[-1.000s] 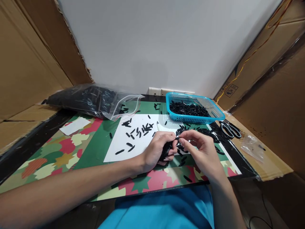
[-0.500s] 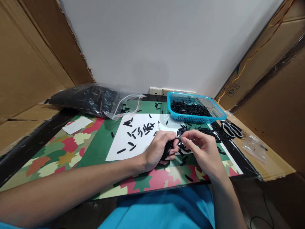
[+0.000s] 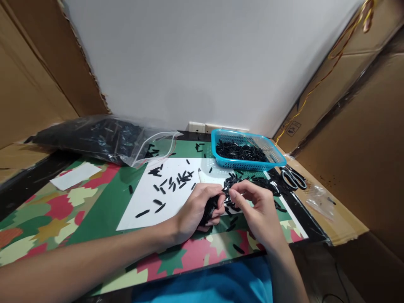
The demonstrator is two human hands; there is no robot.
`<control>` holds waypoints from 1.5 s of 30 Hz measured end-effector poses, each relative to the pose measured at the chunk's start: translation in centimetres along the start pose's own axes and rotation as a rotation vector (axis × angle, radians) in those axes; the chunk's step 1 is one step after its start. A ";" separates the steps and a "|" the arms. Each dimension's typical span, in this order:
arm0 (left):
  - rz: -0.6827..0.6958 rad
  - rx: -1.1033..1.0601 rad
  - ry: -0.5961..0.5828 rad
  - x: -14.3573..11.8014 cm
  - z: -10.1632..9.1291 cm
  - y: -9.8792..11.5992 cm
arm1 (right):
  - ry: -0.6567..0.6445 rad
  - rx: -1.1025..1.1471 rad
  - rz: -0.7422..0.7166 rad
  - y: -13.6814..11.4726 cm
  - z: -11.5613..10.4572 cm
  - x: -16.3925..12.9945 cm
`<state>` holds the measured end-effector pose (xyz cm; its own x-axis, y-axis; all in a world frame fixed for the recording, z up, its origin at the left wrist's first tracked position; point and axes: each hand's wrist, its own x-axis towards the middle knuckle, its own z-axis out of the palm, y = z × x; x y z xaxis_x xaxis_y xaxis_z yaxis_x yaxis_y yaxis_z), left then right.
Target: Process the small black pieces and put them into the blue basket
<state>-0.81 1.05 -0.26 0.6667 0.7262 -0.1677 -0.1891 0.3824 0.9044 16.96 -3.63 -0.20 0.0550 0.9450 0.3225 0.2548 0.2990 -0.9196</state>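
My left hand point(image 3: 198, 206) is closed round a clump of small black strips point(image 3: 208, 210), with its thumb pressed against the forefinger. Close to its right, my right hand point(image 3: 254, 202) holds thumb and forefinger pinched together. What lies in that pinch, if anything, is too small to make out. Beneath and behind the right fingers, a loose heap of black strips point(image 3: 232, 180) spreads over the white sheet point(image 3: 139, 202). Scattered single black strips point(image 3: 184, 176) lie on the sheet to the left of my hands.
A blue plastic basket point(image 3: 246, 164) with many black strips stands behind my hands. At the back left lies a clear zip bag point(image 3: 94, 134) full of dark material. Scissors point(image 3: 293, 179) and a small plastic bag point(image 3: 320, 201) rest at the right. Cardboard walls point(image 3: 353, 126) flank the table.
My right fingertips have drawn slightly away from the left thumb, where a small strip showed between both hands. The left hand still holds its clump. The camera view has shifted.
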 end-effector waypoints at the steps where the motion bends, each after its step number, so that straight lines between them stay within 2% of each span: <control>1: 0.001 -0.003 -0.013 0.0 -0.1 0.0 | -0.005 -0.004 0.002 0.0 0.1 0.0; 16: 0.027 0.017 0.023 0.1 -0.1 -0.3 | -0.010 -0.030 -0.024 0.1 -0.1 -0.1; 45: 0.031 -0.017 0.009 0.1 0.3 -0.2 | -0.009 -0.068 -0.021 -0.1 0.0 -0.2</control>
<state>-0.54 0.86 -0.37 0.6536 0.7432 -0.1429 -0.2220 0.3689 0.9026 16.88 -3.87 -0.15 0.0406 0.9397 0.3395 0.3208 0.3096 -0.8951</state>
